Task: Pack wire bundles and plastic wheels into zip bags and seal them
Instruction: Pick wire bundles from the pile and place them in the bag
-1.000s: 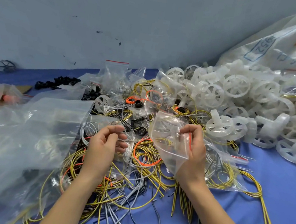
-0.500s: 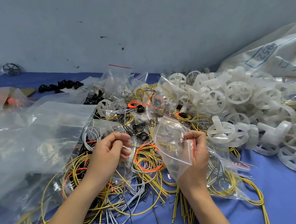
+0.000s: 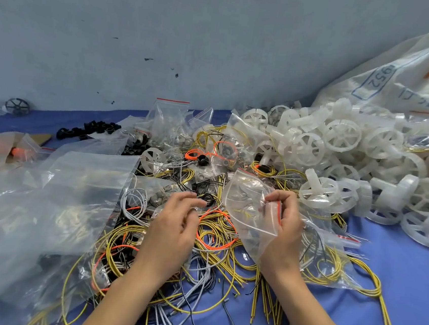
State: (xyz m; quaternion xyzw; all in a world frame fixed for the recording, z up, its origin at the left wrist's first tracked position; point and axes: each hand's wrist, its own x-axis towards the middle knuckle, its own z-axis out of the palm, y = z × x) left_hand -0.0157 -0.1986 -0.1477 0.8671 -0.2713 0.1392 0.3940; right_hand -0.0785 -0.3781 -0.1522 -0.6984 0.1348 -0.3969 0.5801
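Right hand (image 3: pixel 285 222) pinching small zip bag (image 3: pixel 245 208) at red-striped mouth, held up over wire pile (image 3: pixel 213 241); bag looks empty. Left hand (image 3: pixel 174 229) loosely curled above wires, nothing plainly held. Bag probably thin, slick, floppy, near weightless; best gripped at stiffer zip strip. Wires likely light, springy, tangle-prone; best taken as whole coil. Wheels (image 3: pixel 342 134) heaped at right, probably rigid and light. Flat bag (image 3: pixel 329 269) under right wrist, yellow wires inside. Big clear bag (image 3: pixel 58 199) at left, contents unclear.
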